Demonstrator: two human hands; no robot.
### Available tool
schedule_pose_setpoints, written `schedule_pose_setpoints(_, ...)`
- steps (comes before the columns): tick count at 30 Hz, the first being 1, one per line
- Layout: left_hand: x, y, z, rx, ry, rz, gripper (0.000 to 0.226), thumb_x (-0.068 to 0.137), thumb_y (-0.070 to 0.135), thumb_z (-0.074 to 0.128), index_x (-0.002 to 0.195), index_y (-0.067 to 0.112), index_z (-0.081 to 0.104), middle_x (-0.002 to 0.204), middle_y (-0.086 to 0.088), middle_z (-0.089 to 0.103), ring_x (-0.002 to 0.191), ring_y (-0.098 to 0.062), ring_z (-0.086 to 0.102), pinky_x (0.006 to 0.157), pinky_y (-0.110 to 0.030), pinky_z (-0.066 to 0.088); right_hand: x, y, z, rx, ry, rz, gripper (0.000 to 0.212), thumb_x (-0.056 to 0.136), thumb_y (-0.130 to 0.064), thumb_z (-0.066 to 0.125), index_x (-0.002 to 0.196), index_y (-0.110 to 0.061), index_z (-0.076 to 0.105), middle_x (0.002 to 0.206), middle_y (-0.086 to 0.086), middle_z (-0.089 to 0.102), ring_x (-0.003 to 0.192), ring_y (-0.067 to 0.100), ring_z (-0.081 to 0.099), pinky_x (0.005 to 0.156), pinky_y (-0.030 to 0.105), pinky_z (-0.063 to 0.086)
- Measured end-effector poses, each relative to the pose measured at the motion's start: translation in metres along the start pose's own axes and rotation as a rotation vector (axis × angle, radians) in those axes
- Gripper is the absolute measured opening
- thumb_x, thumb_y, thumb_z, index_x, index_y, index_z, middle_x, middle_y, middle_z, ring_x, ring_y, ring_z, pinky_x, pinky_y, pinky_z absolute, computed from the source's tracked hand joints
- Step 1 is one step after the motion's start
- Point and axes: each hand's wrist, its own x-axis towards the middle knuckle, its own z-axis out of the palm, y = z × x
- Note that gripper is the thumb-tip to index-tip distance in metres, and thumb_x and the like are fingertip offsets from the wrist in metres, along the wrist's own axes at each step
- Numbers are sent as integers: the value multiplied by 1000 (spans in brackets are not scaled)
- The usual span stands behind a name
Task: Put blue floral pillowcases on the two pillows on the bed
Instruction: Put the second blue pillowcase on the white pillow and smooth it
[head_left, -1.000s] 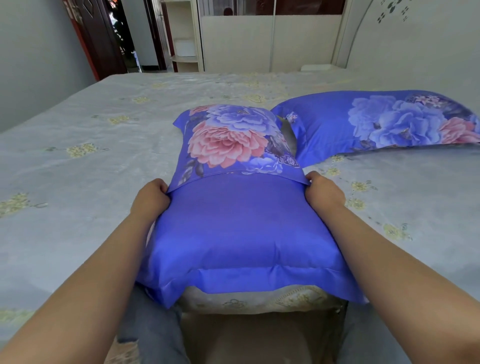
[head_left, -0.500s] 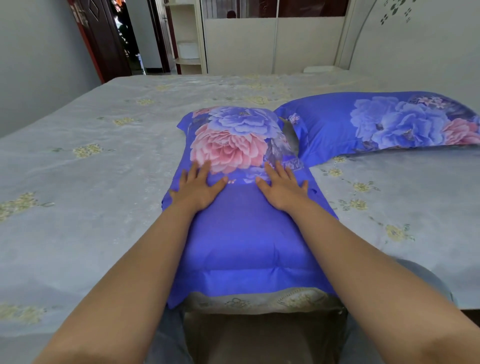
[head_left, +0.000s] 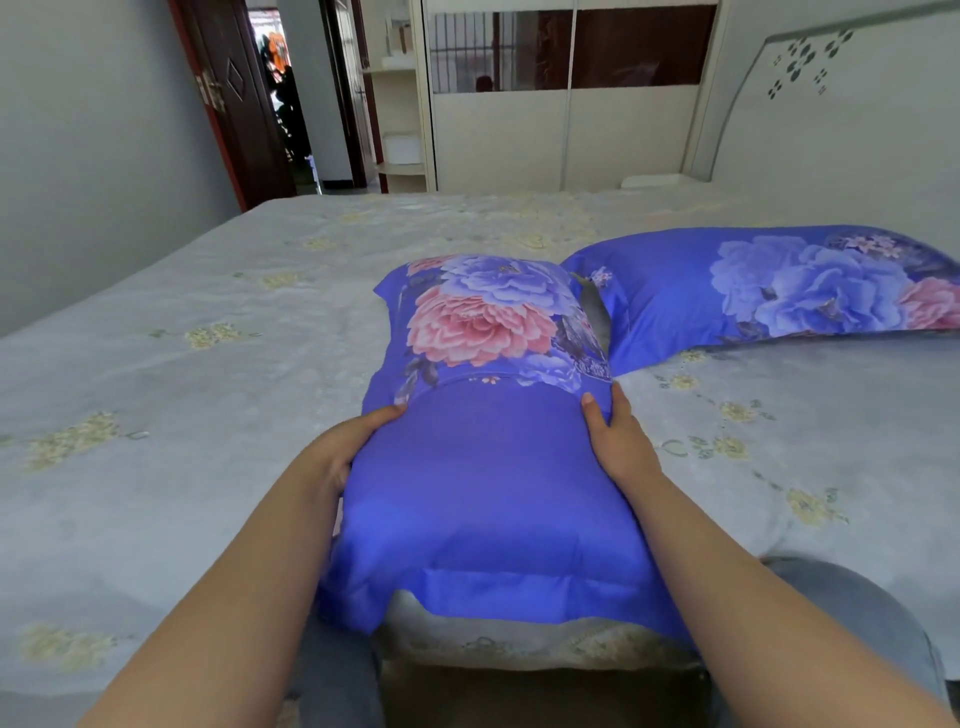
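Here, far left: a dark red door stands open on a lit hallway. Grey sheet with pale yellow flowers covers the bed, which fills most of the view.

Left hand grips the left side of the near pillow; thumb lies on top pointing toward the far end, fingers curl under the edge, out of sight.

Near pillow sits at the bed's near edge, lengthwise away from the person, already in its blue case. Near half is plain blue; far half carries a pink and blue flower print, and a flap seam crosses between the hands. Its near flange hangs over the bed edge.

Right hand holds the pillow's right side, thumb on top, fingers wrapped round the edge against the sheet.

Far right: the second pillow, also cased in blue floral, lies flat near the headboard, its left corner touching the near pillow's far right corner.

Wardrobe stands beyond the bed.
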Motion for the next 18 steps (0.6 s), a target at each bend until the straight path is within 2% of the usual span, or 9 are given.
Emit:
schedule_pose_setpoints(3, -27, 45, 26, -29, 55, 202, 33, 88, 14, 57, 118, 2, 61, 70, -4, 73, 58, -15, 69, 49, -21, 53, -11, -17, 13, 374, 43, -54, 59, 101, -39, 35, 151, -21, 10, 155, 0, 23, 141, 21, 28, 106, 24, 24)
schedule_pose_setpoints(5, -48, 88, 46, 74, 175, 453, 24, 83, 4, 60, 106, 4, 65, 60, 1, 69, 53, -13, 66, 45, -17, 49, -22, -35, 27, 562, -28, -79, 59, 101, -31, 38, 151, -21, 8, 154, -6, 19, 141, 15, 26, 99, 11, 23)
schedule_pose_setpoints(7, -72, 134, 72, 255, 292, 689, 13, 73, 5, 67, 84, 11, 64, 65, -1, 65, 61, -17, 61, 48, -17, 47, -29, -58, 37, 659, -171, -171, 71, 92, -41, 54, 150, -22, 16, 147, -13, 28, 133, 8, 34, 97, 5, 31)
schedule_pose_setpoints(9, -96, 167, 100, 512, 384, 873, 15, 66, 16, 68, 73, 11, 56, 71, -4, 54, 63, -18, 49, 54, -25, 40, -24, -76, 40, 470, -322, -335, 73, 85, -37, 65, 146, -18, 30, 143, -2, 43, 126, 11, 44, 98, 18, 41)
schedule_pose_setpoints(12, -110, 195, 140, 1068, 557, 927, 36, 74, 34, 66, 65, 14, 37, 72, -2, 44, 64, -20, 43, 56, -29, 32, 4, -92, 17, 377, -394, -197, 45, 96, -14, 48, 135, -31, 36, 108, 8, 63, 79, 19, 67, 64, 31, 50)
schedule_pose_setpoints(13, -107, 197, 151, 1197, 558, 917, 37, 78, 40, 63, 66, 16, 38, 75, -4, 47, 69, -22, 46, 59, -29, 33, 10, -94, 0, 484, -369, -107, 37, 98, -20, 45, 130, -36, 36, 100, 5, 64, 64, 16, 65, 58, 28, 49)
schedule_pose_setpoints(15, -83, 187, 166, 1253, 290, 811, 40, 85, 53, 57, 74, 14, 53, 81, -3, 55, 73, -21, 52, 59, -24, 38, 27, -83, -39, 710, -236, 78, 24, 100, -33, 42, 123, -28, 47, 90, 1, 65, 59, 13, 65, 58, 24, 50)
schedule_pose_setpoints(17, -46, 155, 168, 1216, 31, 674, 53, 89, 60, 46, 101, 11, 61, 99, -4, 61, 86, -22, 59, 74, -25, 47, 42, -62, -76, 707, -100, 144, 34, 101, -35, 39, 123, -14, 54, 92, 0, 63, 75, 16, 65, 60, 19, 46)
schedule_pose_setpoints(18, -26, 135, 166, 1262, 24, 638, 58, 89, 63, 43, 114, 12, 57, 116, -5, 60, 102, -23, 59, 89, -30, 46, 49, -49, -91, 689, -33, 145, 39, 102, -34, 36, 129, -11, 51, 99, 1, 63, 83, 17, 63, 61, 17, 44)
